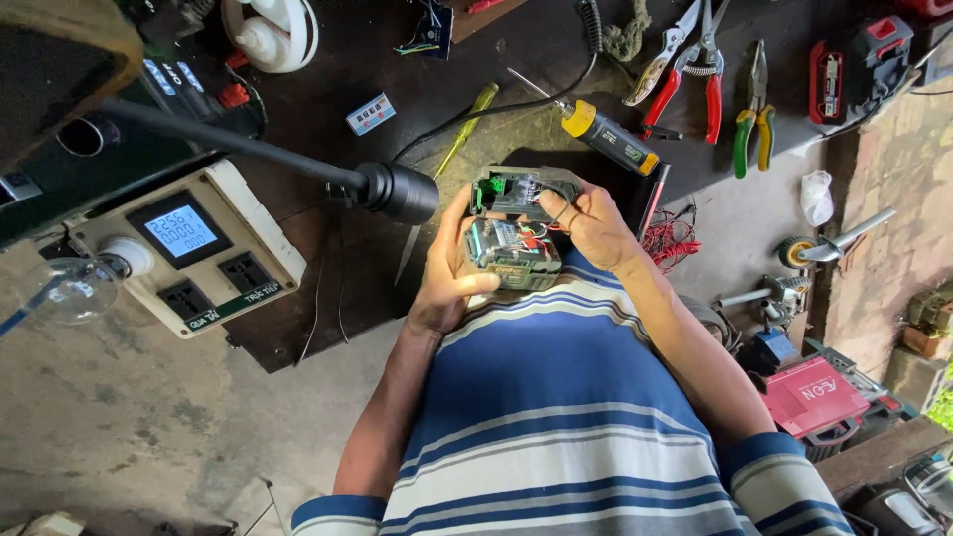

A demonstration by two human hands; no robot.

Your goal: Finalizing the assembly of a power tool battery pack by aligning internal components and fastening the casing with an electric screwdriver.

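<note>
My left hand (447, 273) grips the side of an opened grey and green battery pack (514, 253), thumb across its lower edge. My right hand (588, 226) holds its other side, with fingers on the lifted top cover (516, 189) where red wires and a circuit board show. I hold the pack just above my striped shirt, at the near edge of the dark workbench (328, 139). A black lamp head (399, 192) on a bent arm points at the pack from the left.
A yellow and black screwdriver (606, 134), a thin yellow-handled tool (465, 129), red pruning shears (685, 69) and green pliers (751, 124) lie on the bench. A white socket box with a lit meter (189, 243) and a clear bulb (65, 288) sit left. A red case (814, 395) rests on the floor.
</note>
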